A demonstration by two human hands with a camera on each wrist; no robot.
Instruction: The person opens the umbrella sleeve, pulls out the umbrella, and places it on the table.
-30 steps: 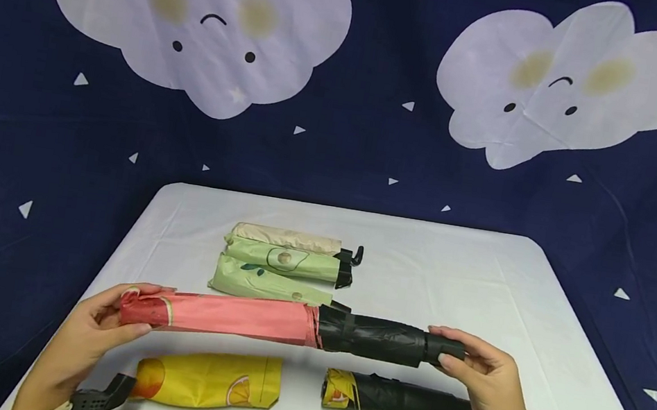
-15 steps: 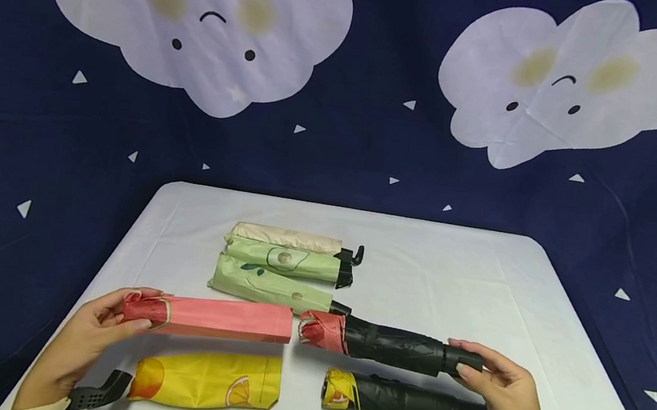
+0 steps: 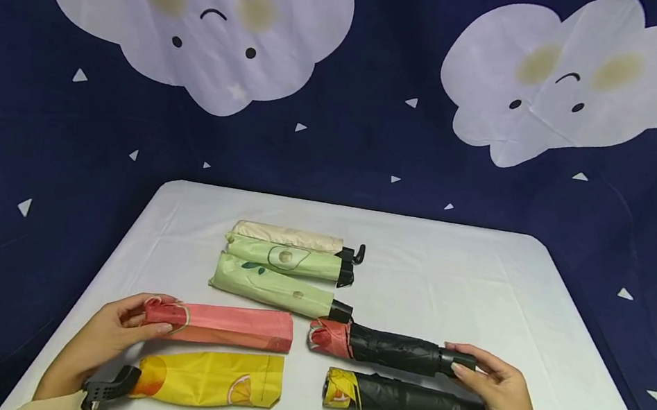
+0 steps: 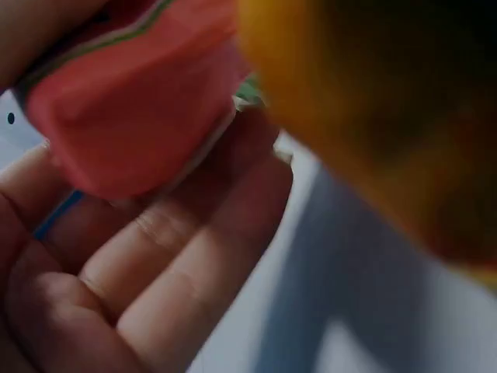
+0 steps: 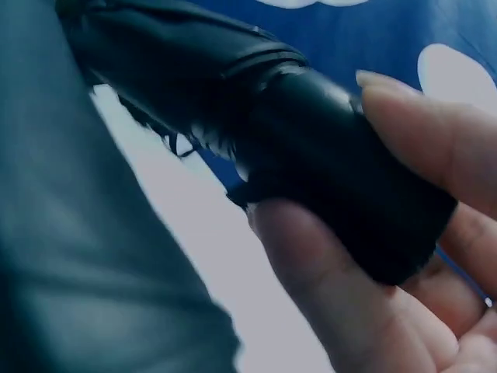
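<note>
My left hand [image 3: 102, 334] pinches the closed end of a pink umbrella sleeve [image 3: 238, 327] with a watermelon print, thumb in front and fingers behind. In the left wrist view the same pink sleeve [image 4: 132, 116] sits between thumb and fingers. A folded umbrella [image 3: 396, 351], black with a pink watermelon tip, lies to the right, apart from the sleeve by a small gap. My right hand [image 3: 498, 390] grips its black handle [image 5: 334, 163] between thumb and fingers. Both pieces appear to be at the table surface.
Nearer me lie a yellow orange-print sleeve [image 3: 203, 376] and a black-and-yellow folded umbrella [image 3: 414, 401]. Behind are a green sleeved umbrella [image 3: 273, 286], an avocado-print one [image 3: 283, 257] and a beige one [image 3: 289, 236], side by side on the white table [image 3: 451, 271].
The umbrella's pink tip came out of the sleeve as my right hand moved right. Both pieces have since lowered toward the table, and my left hand has shifted slightly right.
</note>
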